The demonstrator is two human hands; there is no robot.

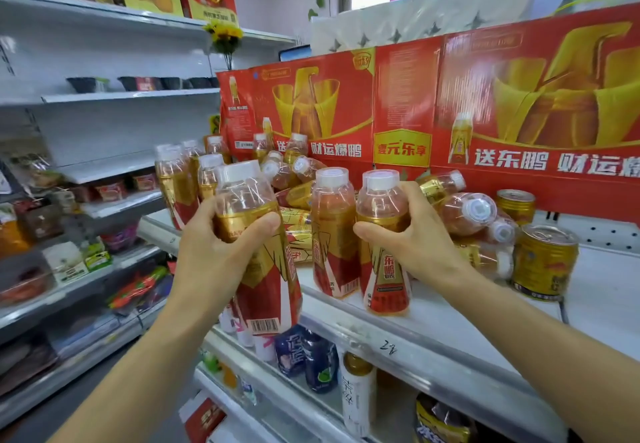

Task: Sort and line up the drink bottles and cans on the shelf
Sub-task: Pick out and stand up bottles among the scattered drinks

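While both forearms reached forward from the bottom of the view, the left hand (pixel 221 252) was wrapped round the gold shoulder of a red-and-gold drink bottle (pixel 258 252), thumb across the front and fingers curled behind. That bottle hung in the air just off the front edge of the white shelf (pixel 433 331), nearly upright, its white cap tipped slightly to the left and its barcoded base low. The right hand (pixel 412 234) gripped a second bottle (pixel 382 245) of the same kind from its right side, thumb pointing left across the label and fingers curled over the shoulder; this one stood upright at the front edge of the shelf. Just beside it on the left stood a third upright bottle (pixel 334 234), free of either hand. Behind them lay a heap of toppled bottles (pixel 460 207), their caps pointing various ways, and more upright bottles (pixel 180 182) crowded the shelf's left end. Two gold cans (pixel 543 262) stood upright towards the right. A red promotional carton wall (pixel 485 103) ran along the back edge. Dark blue bottles (pixel 311 359) showed on the shelf below.
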